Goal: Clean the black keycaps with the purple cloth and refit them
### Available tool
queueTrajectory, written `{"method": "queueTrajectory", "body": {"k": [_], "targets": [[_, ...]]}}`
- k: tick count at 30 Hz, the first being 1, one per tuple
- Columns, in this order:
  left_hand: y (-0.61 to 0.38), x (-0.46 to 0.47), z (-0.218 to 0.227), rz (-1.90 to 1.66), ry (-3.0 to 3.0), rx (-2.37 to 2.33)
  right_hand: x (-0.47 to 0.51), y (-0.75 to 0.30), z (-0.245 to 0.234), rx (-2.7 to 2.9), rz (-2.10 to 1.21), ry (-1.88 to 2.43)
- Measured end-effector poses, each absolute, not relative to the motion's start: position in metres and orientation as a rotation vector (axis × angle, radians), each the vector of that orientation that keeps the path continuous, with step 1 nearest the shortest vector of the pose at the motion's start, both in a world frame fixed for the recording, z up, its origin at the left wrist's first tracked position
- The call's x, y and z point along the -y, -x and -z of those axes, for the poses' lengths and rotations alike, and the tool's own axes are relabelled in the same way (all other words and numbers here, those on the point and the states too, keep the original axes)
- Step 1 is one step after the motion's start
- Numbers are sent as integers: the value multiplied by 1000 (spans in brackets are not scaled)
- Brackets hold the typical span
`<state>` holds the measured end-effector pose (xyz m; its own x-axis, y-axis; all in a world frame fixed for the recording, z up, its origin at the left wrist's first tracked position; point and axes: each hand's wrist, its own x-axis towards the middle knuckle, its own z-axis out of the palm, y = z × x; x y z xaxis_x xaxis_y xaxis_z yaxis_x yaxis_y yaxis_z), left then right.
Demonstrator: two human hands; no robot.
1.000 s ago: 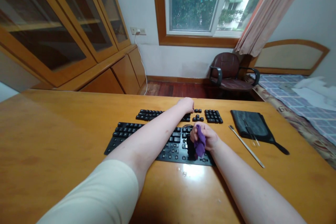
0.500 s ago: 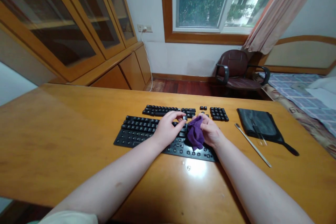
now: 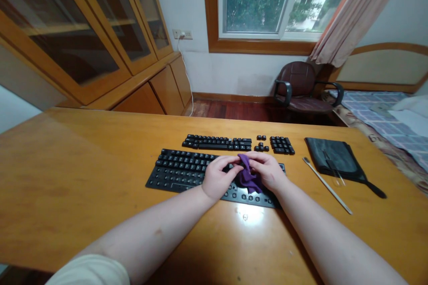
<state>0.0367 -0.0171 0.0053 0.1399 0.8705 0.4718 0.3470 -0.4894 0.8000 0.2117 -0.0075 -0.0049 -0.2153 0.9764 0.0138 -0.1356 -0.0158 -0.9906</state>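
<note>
A black keyboard [image 3: 182, 171] lies on the desk under my hands; its upper left rows carry keycaps, while bare switch sockets show along the lower rows and at the right. My right hand [image 3: 271, 173] is closed on a crumpled purple cloth [image 3: 250, 182] above the keyboard's right part. Against the cloth's left side, the fingers of my left hand [image 3: 217, 177] are pinched together. The small black keycap they held a moment ago is mostly hidden between fingers and cloth.
Behind the keyboard stand loose black keycaps [image 3: 214, 144] in rows, with a number-pad block [image 3: 282, 145] to their right. A long pale brush [image 3: 329, 187] and a dark pouch [image 3: 334, 158] with a metal wire tool [image 3: 329, 162] on it lie at the right of the desk [image 3: 83, 178].
My left hand has brought the keycap right up to the purple cloth, and both hands' fingertips now meet around it. The view has shifted slightly.
</note>
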Motion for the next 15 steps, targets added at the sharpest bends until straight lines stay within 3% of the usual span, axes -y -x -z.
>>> {"method": "queueTrajectory", "body": {"k": [15], "targets": [[-40,17,3,-1494,-1760,-1095,8,-209,5,1329,-1140,964]]}}
